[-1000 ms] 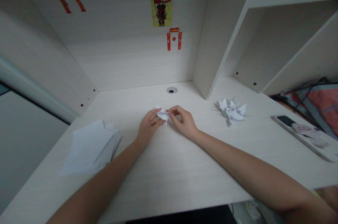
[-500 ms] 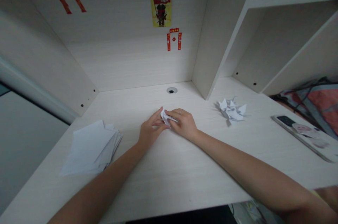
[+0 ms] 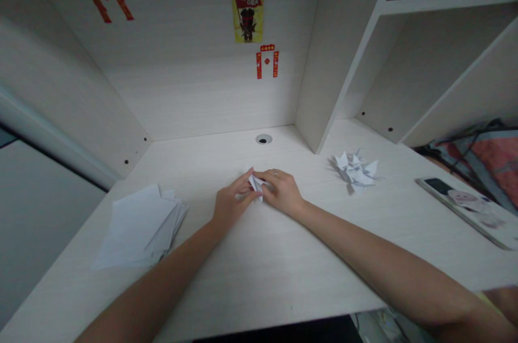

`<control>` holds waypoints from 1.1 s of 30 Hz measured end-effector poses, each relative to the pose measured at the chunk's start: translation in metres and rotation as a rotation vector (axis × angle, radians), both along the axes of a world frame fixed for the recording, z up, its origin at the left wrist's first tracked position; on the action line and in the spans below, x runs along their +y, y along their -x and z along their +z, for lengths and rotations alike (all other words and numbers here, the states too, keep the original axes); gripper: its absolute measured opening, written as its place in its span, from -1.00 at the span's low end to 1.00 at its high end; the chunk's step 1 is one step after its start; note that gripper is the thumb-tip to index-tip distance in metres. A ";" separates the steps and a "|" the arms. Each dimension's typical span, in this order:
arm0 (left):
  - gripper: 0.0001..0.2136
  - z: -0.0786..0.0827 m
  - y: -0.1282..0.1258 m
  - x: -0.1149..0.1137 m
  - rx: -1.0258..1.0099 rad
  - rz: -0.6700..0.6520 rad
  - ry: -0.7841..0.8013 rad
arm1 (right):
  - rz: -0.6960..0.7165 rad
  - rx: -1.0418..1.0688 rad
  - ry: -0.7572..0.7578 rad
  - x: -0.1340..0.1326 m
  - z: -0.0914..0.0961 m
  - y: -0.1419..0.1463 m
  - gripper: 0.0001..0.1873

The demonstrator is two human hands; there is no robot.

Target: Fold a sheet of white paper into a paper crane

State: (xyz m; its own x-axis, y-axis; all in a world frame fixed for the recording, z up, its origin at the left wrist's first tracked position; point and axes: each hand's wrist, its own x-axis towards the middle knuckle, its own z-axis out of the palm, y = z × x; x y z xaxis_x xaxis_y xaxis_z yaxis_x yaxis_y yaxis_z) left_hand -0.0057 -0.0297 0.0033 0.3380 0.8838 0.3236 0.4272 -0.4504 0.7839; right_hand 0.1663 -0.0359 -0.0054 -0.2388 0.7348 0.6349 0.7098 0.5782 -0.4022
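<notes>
Folded white paper piece [image 3: 256,184]: pinched between both hands above the middle of the desk [image 3: 259,256], nearer its rear edge. Left hand [image 3: 231,203] and right hand [image 3: 283,190] are each closed on the paper with their fingertips. Stack of white paper sheets [image 3: 140,227]: near the left edge. Pile of folded paper figures [image 3: 354,170]: right side, beside the shelf upright.

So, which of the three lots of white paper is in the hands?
The small folded piece, pinched between left hand and right hand; the flat stack and the folded pile lie untouched.
</notes>
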 end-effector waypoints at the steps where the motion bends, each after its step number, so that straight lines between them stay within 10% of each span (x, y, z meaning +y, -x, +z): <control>1: -0.45 0.000 0.000 0.000 0.007 -0.007 -0.010 | -0.004 -0.002 0.007 0.000 0.000 0.000 -0.68; 19: -0.25 -0.001 -0.001 0.000 0.055 0.067 -0.028 | 0.018 0.031 0.054 0.003 -0.003 -0.004 -0.48; 33: -0.47 -0.005 0.001 0.004 0.103 0.126 -0.093 | 0.092 0.072 0.048 0.007 -0.007 -0.004 -0.43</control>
